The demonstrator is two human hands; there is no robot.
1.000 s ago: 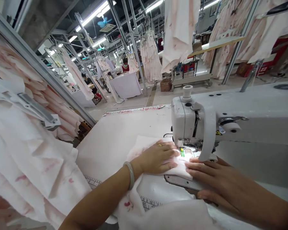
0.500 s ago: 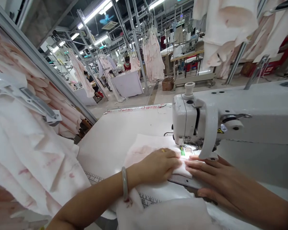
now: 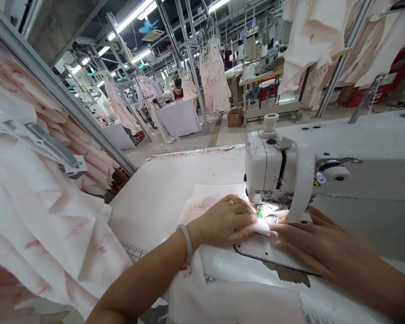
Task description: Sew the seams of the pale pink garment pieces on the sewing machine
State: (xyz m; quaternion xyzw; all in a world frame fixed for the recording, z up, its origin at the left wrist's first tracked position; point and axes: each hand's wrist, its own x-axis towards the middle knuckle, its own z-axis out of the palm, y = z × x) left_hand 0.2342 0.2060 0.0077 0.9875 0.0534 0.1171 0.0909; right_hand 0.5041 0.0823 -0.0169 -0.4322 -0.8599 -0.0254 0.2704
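A pale pink piece of fabric [image 3: 200,201] lies on the white sewing table [image 3: 162,189], running under the green-marked presser foot [image 3: 259,211] of a white sewing machine [image 3: 378,171]. My left hand [image 3: 225,220], with a ring and a bangle, presses on this fabric just left of the foot, fingers curled together and closed on it. To the right of the foot, my right hand [image 3: 312,240] lies low with its fingers stretched out, fingertips at the fabric's edge; it is slightly blurred. The machine's curved white guard partly covers it. More pale cloth [image 3: 243,301] hangs toward me at the front edge.
At left, a white garment [image 3: 54,211] hangs from a grey clip hanger [image 3: 54,141] close to my left arm. Ruler markings [image 3: 135,250] run along the table. Behind stand metal poles, garment racks [image 3: 216,76], a cardboard box [image 3: 235,117] and a seated person [image 3: 178,90].
The fabric edge by the foot has shifted, baring more of the metal plate in front. My left hand has moved slightly right and up; my right fingers have shifted a little to the right.
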